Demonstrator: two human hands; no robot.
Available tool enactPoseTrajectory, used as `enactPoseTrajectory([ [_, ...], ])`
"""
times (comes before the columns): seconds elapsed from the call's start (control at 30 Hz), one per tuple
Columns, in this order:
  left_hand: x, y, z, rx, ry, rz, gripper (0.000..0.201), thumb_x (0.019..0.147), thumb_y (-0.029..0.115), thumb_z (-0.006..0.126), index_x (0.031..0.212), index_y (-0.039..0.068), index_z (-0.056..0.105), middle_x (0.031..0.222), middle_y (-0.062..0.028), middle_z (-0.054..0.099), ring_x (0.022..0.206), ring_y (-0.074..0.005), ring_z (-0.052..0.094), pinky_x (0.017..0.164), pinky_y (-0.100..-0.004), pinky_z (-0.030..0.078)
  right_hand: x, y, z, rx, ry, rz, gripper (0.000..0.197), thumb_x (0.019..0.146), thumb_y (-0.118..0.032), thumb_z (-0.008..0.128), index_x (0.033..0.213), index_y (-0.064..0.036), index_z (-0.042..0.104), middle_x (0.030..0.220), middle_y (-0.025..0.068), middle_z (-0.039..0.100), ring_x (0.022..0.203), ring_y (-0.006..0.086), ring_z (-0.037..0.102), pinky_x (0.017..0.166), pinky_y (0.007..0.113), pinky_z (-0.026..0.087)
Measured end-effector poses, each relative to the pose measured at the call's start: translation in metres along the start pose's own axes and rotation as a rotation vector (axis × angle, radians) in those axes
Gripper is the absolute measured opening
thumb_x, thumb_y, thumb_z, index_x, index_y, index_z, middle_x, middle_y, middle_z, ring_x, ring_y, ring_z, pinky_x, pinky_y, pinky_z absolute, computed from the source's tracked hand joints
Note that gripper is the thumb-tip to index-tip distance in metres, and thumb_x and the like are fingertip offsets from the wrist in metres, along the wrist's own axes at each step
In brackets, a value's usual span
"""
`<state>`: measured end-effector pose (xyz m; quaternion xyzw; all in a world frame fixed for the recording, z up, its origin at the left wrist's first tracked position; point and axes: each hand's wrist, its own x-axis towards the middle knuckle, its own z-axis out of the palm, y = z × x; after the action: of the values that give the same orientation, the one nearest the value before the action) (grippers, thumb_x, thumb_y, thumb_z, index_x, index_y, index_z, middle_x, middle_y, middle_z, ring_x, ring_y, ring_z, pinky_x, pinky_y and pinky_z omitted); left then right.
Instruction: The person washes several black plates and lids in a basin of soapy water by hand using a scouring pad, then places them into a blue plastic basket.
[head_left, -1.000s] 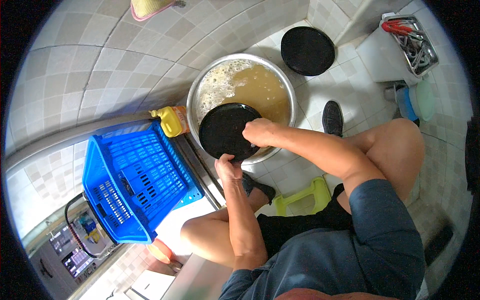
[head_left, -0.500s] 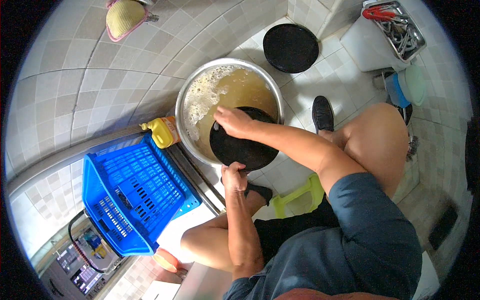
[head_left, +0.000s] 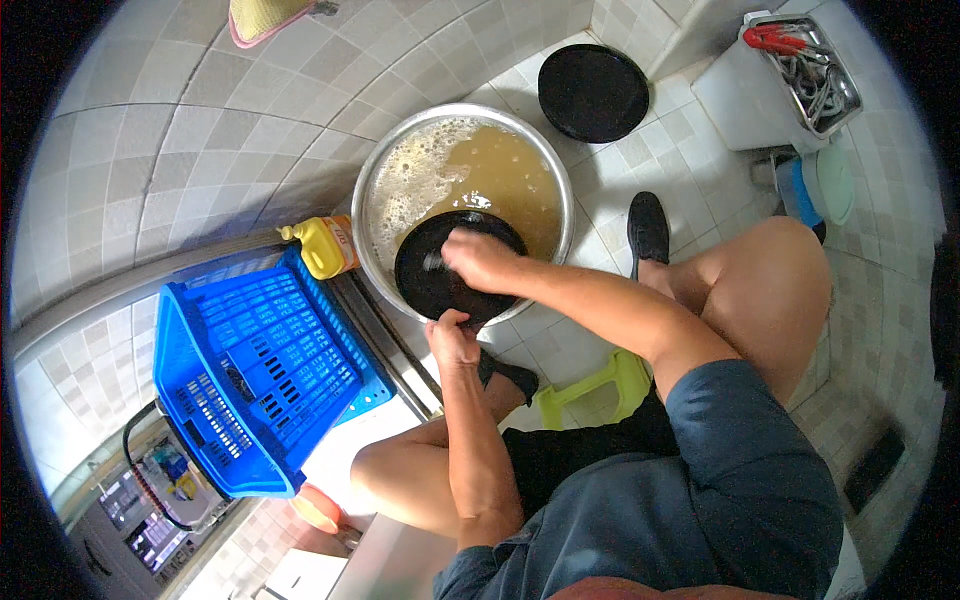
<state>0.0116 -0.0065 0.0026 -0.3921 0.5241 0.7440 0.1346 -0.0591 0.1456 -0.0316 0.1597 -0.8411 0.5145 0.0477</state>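
A large metal basin (head_left: 566,190) holds cloudy brownish water with foam on its left side. Tilted over its near edge is a round black tray (head_left: 428,240), wet and shiny. My left hand (head_left: 453,340) grips the tray's near rim, thumb on top. Inside the tray, my right hand (head_left: 480,260) is closed around a small greyish scrubber (head_left: 434,262), which is blurred and mostly covered by the fingers, and presses it to the black surface.
Another round black tray (head_left: 593,92) lies on the tiled floor beyond the basin. Left of the basin are a yellow jug (head_left: 322,248) and a blue plastic crate (head_left: 270,370). A metal container of utensils (head_left: 815,85) stands far right. A green stool (head_left: 600,390) is near my legs.
The tray and both hands have shifted slightly left. My right hand has moved from the tray's far left rim inward over its surface, with the scrubber.
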Motion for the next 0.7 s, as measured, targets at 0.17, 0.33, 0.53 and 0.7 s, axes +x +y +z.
enactPoseTrajectory([
  [0.17, -0.009, 0.009, -0.004, -0.004, 0.03, 0.037, 0.032, 0.067, -0.012, 0.051, 0.096, 0.001, 0.055, 0.093, -0.0118, 0.061, 0.078, -0.0305, 0.064, 0.066, -0.0449, 0.06, -0.015, -0.005, -0.004, -0.197, -0.145, 0.258, 0.004, 0.08, -0.001, 0.056, 0.082, 0.0, 0.059, 0.09, 0.0218, 0.061, 0.085, 0.0426, 0.062, 0.073, 0.05, 0.052],
  [0.33, -0.016, 0.009, 0.004, 0.072, -0.067, 0.028, 0.028, 0.068, -0.011, 0.051, 0.094, -0.001, 0.057, 0.084, -0.0099, 0.062, 0.069, -0.0257, 0.064, 0.061, -0.041, 0.059, 0.01, -0.025, 0.012, 0.18, -0.04, -0.025, 0.008, 0.085, -0.009, 0.059, 0.08, -0.0035, 0.055, 0.082, 0.0165, 0.056, 0.079, 0.0395, 0.059, 0.068, 0.05, 0.047],
  [0.53, -0.027, 0.01, 0.008, -0.037, 0.02, 0.061, 0.02, 0.067, -0.013, 0.051, 0.081, 0.0, 0.056, 0.078, -0.0097, 0.062, 0.065, -0.0273, 0.064, 0.058, -0.0432, 0.058, 0.004, 0.006, -0.018, -0.304, -0.272, 0.422, 0.016, 0.078, -0.005, 0.057, 0.09, 0.0015, 0.065, 0.096, 0.0254, 0.065, 0.089, 0.0424, 0.065, 0.078, 0.05, 0.054],
  [0.7, -0.022, 0.019, 0.022, 0.08, -0.02, 0.031, 0.013, 0.072, -0.01, 0.052, 0.081, -0.002, 0.057, 0.079, -0.0094, 0.062, 0.065, -0.0262, 0.063, 0.061, -0.0429, 0.059, -0.007, -0.027, 0.012, 0.16, -0.167, 0.014, 0.005, 0.083, -0.006, 0.058, 0.082, -0.0018, 0.057, 0.087, 0.0174, 0.059, 0.083, 0.0396, 0.061, 0.071, 0.049, 0.05],
])
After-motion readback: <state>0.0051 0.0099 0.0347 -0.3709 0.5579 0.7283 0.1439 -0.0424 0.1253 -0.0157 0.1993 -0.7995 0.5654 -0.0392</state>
